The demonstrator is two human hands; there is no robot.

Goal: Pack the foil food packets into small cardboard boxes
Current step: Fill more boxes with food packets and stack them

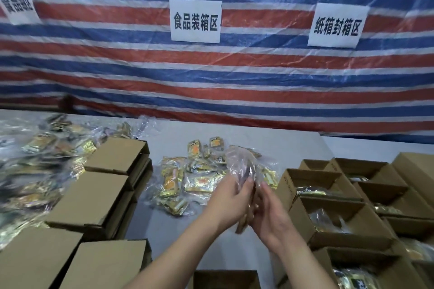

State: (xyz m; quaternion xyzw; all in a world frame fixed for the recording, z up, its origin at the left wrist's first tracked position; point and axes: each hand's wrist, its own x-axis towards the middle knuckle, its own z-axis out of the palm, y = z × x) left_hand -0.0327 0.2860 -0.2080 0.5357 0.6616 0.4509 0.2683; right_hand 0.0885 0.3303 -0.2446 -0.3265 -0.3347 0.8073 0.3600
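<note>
Both hands meet over the table (270, 145): the left hand (231, 199) and right hand (270, 213) curl their fingers round a clear plastic bag (242, 162) with a packet inside. Just beyond the fingertips lies a pile of gold foil packets (187, 180). Right of the fingers, open cardboard boxes (333, 216) hold bagged packets — left of them, closed boxes (110, 166) are stacked.
</note>
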